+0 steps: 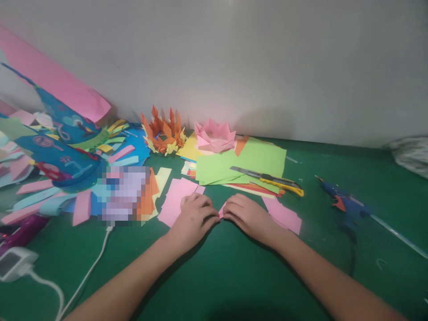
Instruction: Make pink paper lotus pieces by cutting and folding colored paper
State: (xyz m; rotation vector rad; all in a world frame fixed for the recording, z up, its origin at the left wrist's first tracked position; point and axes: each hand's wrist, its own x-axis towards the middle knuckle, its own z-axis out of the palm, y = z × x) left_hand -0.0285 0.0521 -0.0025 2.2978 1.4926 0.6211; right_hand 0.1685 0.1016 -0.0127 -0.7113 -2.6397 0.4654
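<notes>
Between my two hands is a small piece of pink paper (222, 209), mostly hidden by the fingers. My left hand (197, 218) is closed on its left side, thumb and fingers pinched together. From the right, my right hand (247, 218) pinches the same paper, its fingertips almost meeting those of the left. A stack of pink paper sheets (174, 200) lies just behind and left of my left hand. More pink paper pieces (284, 214) are spread to the right, partly behind my right hand and forearm.
Behind my hands lie green paper sheets (214, 167) with a yellow box cutter (287, 183) on top. An orange paper crown (163, 133) and a pink paper crown (214, 136) stand near the wall. A glue gun (351, 207) lies right; blue cone hats (67, 156) and a cable (100, 254) are left.
</notes>
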